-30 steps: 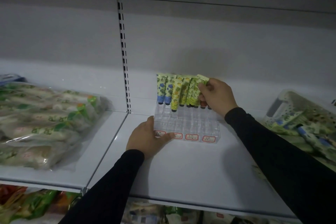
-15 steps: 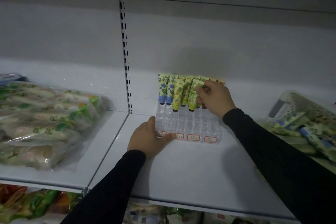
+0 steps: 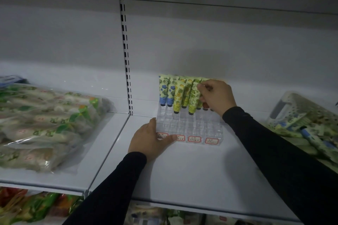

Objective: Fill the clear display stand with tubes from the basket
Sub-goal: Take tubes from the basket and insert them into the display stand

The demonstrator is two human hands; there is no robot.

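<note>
clear display stand [image 3: 190, 126] sits on the white shelf [image 3: 182, 170], back against the rear wall, stepped rows of small compartments. four red-framed price labels [image 3: 194, 139] along its front edge. back rows hold upright tubes, caps down: two blue-flower tubes [image 3: 163, 90] at the left end, then yellow pineapple tubes [image 3: 179, 97], then green-print tubes to the right, some partly hidden behind the right hand. front rows of the stand hold nothing.

left hand [image 3: 149, 139] lies flat against the stand's front-left corner, fingers relaxed and straight, thumb laid along the front edge over the leftmost label, touching the stand, not curled around it. right hand [image 3: 216, 96] is at the right part of the back rows, fingers curled, pinching the top of a green tube [image 3: 193, 98] that stands in a second-row slot, cap down, leaning slightly. both arms in black sleeves.

basket [image 3: 292, 107] at far right on the same shelf, white with a patterned wall, tilted, heaped with more loose tubes [image 3: 311, 133] in blue, green and yellow prints, well apart from the stand. left shelf bay holds a big clear plastic bag of packaged goods [image 3: 42, 122] with green print. slotted upright rail [image 3: 126, 56] divides the two bays. lower shelf shows more packaged goods, dim and blurred.
</note>
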